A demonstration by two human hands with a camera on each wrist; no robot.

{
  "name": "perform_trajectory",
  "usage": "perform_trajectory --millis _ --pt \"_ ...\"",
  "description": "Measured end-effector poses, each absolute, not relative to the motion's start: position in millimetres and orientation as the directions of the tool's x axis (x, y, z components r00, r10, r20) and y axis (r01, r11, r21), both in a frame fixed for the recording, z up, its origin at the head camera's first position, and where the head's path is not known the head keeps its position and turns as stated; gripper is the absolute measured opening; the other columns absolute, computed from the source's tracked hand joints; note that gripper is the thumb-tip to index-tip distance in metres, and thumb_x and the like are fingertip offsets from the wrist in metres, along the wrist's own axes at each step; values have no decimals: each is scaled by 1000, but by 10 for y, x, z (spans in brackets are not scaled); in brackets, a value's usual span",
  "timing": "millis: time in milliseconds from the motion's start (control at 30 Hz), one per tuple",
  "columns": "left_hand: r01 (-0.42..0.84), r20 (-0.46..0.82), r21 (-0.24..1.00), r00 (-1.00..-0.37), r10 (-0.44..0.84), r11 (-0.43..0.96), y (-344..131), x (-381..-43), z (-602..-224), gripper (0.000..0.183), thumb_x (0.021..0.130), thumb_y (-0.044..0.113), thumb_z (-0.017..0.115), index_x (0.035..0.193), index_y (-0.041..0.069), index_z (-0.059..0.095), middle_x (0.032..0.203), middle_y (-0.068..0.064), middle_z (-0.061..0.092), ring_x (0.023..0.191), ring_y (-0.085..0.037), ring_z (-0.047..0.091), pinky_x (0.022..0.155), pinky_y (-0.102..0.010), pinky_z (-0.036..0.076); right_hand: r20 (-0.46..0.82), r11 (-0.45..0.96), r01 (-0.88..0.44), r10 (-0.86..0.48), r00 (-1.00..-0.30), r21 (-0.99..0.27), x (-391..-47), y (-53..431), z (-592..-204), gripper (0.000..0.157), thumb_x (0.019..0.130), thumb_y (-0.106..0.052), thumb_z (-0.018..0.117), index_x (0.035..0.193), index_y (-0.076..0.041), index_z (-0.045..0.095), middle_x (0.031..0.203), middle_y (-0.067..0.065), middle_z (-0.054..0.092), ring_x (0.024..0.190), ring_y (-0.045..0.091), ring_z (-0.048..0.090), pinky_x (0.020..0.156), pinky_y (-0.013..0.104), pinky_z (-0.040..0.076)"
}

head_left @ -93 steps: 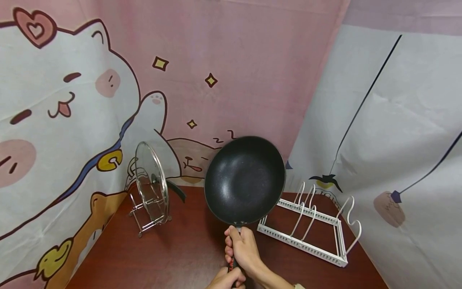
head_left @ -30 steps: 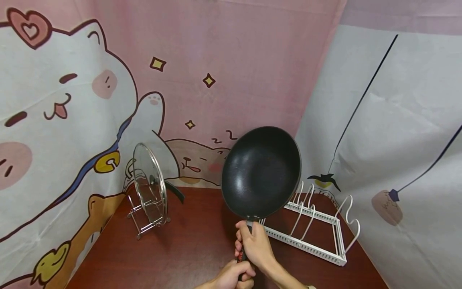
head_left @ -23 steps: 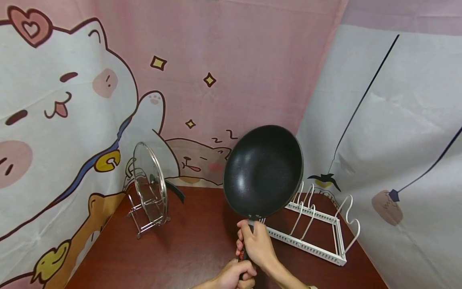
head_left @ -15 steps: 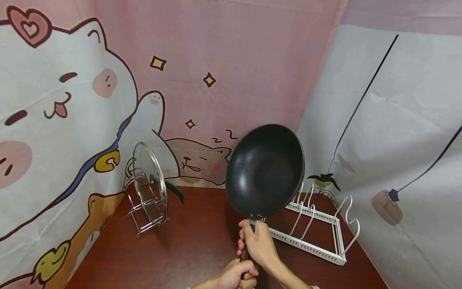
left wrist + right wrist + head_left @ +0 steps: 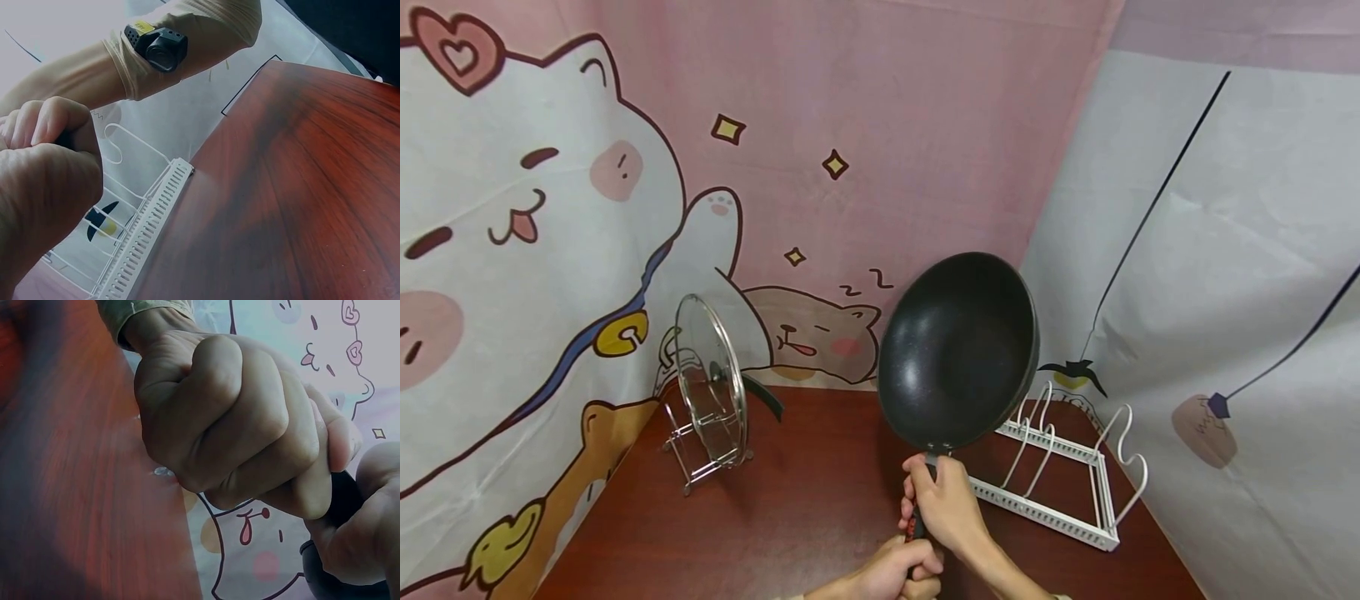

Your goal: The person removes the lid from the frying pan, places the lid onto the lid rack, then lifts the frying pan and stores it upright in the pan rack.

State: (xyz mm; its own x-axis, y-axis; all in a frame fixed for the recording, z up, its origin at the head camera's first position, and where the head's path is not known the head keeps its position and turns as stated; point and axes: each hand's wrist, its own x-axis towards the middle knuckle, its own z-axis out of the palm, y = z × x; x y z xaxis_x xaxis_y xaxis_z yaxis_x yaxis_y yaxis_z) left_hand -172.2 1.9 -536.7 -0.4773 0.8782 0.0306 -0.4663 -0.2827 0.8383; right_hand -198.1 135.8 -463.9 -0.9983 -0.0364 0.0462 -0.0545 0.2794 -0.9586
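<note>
A black wok (image 5: pixel 958 358) is held up over the table, its inside facing me, tilted with its rim toward the upper right. My right hand (image 5: pixel 951 504) grips its black handle (image 5: pixel 915 527) close to the bowl. Lower down, my left hand (image 5: pixel 898 571) has its fingers curled round the same handle. In the left wrist view the left hand (image 5: pixel 47 169) is a fist, with a bit of black handle between its fingers. The right wrist view shows the left hand (image 5: pixel 231 419) beside the right hand (image 5: pixel 369 537), which is partly cut off.
Right of the wok lies a white rack (image 5: pixel 1045 521) with wire dividers; the wok hides part of it. At the left a glass lid (image 5: pixel 706 379) stands upright in a chrome wire stand (image 5: pixel 711 475). Printed curtains (image 5: pixel 925 125) surround the reddish-brown table (image 5: pixel 805 508).
The wok has shifted right and slightly up, turning a little toward the rack. Both hands have moved along with it, keeping their grip on the handle. Lid and rack stay put.
</note>
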Motion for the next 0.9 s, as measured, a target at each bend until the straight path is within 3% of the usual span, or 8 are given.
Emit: perform_trajectory --millis 900 --pt "-457 122 835 -390 913 -307 158 -1764 -5310 39 102 13 39 67 28 31 51 24 32 42 4 19 41 -22 13 69 347 -54 31 -997 -936 -1957 1463 -4508 18 111 -7 55 104 0 71 67 9 69 48 20 71 52 41 64"
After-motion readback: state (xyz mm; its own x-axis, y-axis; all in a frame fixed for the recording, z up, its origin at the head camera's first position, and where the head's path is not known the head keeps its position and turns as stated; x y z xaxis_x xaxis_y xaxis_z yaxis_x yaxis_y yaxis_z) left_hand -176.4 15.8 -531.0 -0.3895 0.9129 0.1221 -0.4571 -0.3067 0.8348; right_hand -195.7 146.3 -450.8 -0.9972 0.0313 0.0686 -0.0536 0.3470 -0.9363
